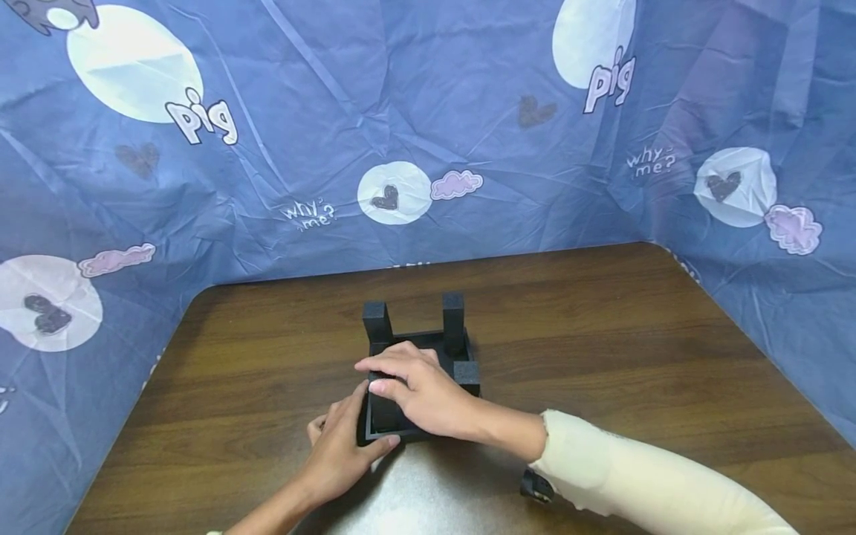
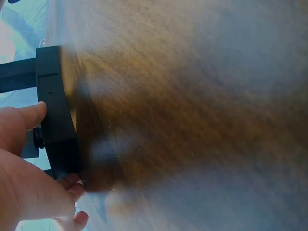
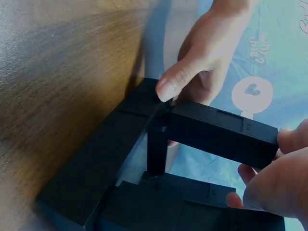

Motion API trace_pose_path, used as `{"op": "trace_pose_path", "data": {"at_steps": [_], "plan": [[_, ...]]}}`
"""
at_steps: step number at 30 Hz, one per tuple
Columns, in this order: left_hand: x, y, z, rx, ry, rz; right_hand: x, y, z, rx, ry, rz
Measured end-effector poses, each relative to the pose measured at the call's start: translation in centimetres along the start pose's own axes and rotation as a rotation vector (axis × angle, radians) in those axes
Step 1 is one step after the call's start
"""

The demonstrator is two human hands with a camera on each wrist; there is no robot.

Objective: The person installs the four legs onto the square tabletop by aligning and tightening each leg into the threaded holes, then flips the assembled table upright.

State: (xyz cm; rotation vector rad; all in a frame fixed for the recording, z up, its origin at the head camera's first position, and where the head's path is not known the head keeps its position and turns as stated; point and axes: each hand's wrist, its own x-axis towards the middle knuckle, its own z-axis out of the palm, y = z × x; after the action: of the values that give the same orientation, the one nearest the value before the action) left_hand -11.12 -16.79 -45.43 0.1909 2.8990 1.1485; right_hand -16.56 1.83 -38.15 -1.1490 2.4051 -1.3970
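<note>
A black square frame (image 1: 417,437) lies on the table with several black block-shaped legs standing up from its corners. My left hand (image 1: 341,446) holds the frame's near left corner, thumb on the near side and fingers along the left side. My right hand (image 1: 428,390) is over the frame and grips the free end of the near left leg (image 3: 221,130) between thumb and fingers. That leg's foot meets the corner beside my left thumb in the right wrist view. The far left leg (image 1: 377,319), far right leg (image 1: 453,319) and near right leg (image 1: 467,374) stand untouched.
Brown wood-grain table (image 1: 234,371) lies under everything. A blue printed cloth (image 1: 428,111) hangs behind and at both sides. Close to the right sleeve (image 1: 622,461) is a small black item (image 1: 536,487), partly hidden.
</note>
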Motion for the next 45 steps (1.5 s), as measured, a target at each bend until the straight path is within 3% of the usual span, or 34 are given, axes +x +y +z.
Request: {"op": "trace_pose_path", "data": {"at_steps": [7,11,15,27,37,45], "plan": [[-0.1,-0.1,0.0,-0.01,0.009,0.016,0.5,0.2,1.3,-0.095,0.122,-0.002],[-0.2,-0.2,0.0,-0.006,0.019,0.033,0.8,0.1,1.9,-0.078,0.144,0.082],[-0.2,-0.1,0.0,-0.005,0.019,0.037,0.9,0.1,2.1,-0.074,0.129,0.115],[-0.2,0.1,-0.2,-0.014,-0.01,0.009,-0.6,-0.7,0.8,-0.173,-0.06,0.002],[0.1,-0.1,0.0,-0.014,0.012,0.017,-0.4,-0.3,0.5,-0.193,-0.007,-0.004],[0.1,-0.2,-0.1,-0.03,-0.002,0.02,0.1,-0.2,1.1,-0.12,0.035,0.093]]}}
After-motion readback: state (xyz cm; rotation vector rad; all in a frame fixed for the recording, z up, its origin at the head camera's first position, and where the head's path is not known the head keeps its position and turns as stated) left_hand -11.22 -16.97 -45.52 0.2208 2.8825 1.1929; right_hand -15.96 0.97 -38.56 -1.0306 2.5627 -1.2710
